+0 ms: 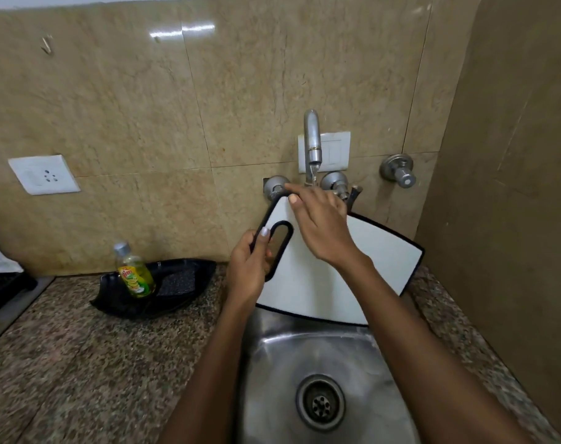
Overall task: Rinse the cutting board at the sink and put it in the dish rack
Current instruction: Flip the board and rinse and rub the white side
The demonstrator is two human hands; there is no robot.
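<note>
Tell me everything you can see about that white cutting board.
The cutting board looks like white plastic with a thin black rim and a long black-edged handle slot. It is held tilted over the steel sink, below the tap. The left hand grips its handle; the right hand lies on its face.

A: Views on file?
B: 1, head-worn, wide-angle, looking forward and down over the sink [304,363], close to it.
A: Facing?
B: The tiled wall [144,107] and tap [312,136]; both forearms enter from the bottom edge.
</note>
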